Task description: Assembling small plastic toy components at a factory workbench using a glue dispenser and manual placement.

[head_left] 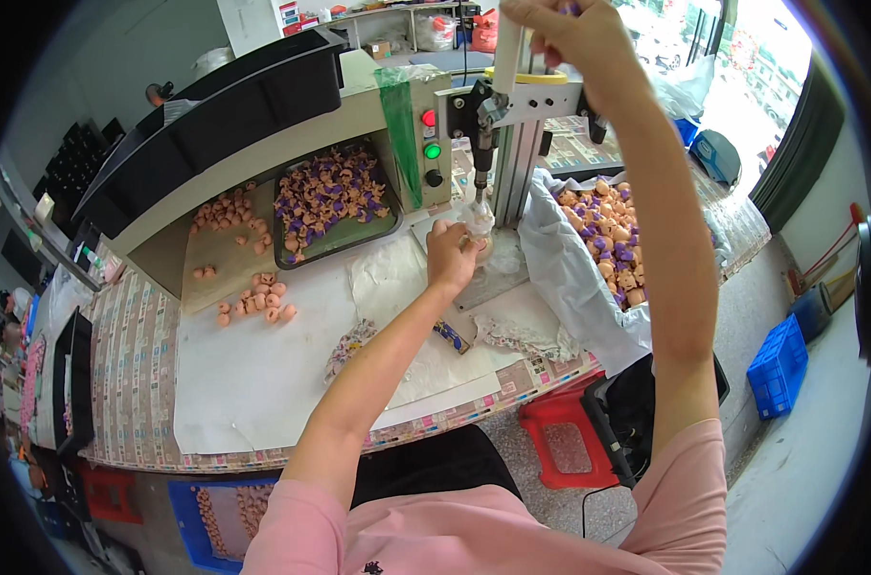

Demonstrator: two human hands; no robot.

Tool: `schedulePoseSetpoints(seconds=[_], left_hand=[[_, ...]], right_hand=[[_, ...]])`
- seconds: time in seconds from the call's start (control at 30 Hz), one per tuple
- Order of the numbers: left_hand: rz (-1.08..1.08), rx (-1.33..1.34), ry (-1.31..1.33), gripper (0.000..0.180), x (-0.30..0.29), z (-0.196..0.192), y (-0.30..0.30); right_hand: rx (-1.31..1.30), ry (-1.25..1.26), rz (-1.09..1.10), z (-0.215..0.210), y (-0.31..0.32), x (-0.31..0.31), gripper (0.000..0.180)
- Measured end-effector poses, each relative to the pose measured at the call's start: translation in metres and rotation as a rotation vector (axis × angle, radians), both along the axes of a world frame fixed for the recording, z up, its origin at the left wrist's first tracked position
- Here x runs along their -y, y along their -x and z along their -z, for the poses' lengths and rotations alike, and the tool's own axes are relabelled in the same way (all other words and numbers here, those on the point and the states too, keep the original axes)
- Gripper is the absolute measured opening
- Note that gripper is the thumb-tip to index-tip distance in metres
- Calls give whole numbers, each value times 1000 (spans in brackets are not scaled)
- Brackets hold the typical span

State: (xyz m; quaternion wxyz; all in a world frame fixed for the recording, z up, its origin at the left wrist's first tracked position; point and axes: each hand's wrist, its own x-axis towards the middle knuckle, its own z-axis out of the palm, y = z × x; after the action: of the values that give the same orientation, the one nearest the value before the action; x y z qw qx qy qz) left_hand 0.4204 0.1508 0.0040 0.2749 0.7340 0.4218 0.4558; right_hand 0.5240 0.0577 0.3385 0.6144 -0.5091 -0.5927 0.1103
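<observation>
My left hand [451,257] is closed, thumb and fingers pinching a small round peach piece [481,249] low under the bench press. The press's spindle [481,163] points straight down at it, with a whitish, clear-looking fixture [478,217] around the tip. My right hand [574,36] is raised high, its fingers curled at the top of the press's white lever [507,53]. A bit of purple [572,8] shows among those fingers; its full shape is cut off by the upper edge.
Left of the press, a black tray [287,257] holds purple-and-peach pieces, with loose round peach pieces [259,299] near it. A lined bin [579,287] of similar pieces stands right. Crumpled cloth [527,335] and a blue tube [452,336] lie in front. A red stool [560,436] stands below.
</observation>
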Motion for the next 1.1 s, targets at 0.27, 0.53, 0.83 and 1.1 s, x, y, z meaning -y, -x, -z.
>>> schedulePoseSetpoints(seconds=[0.27,0.53,0.83,1.1], left_hand=[[55,16,-79,26,-13,9,22],[129,104,154,41,31,-28,86],[313,285,256,38,160,-51,158],[113,164,258,33,229,14,208]], right_hand=[[101,-92,-104,-9,11,15,28],[137,-409,-58,153,1,58,21],[-650,235,-259,285,90,97,40],[-1314,533,-707,341,187,156,50]])
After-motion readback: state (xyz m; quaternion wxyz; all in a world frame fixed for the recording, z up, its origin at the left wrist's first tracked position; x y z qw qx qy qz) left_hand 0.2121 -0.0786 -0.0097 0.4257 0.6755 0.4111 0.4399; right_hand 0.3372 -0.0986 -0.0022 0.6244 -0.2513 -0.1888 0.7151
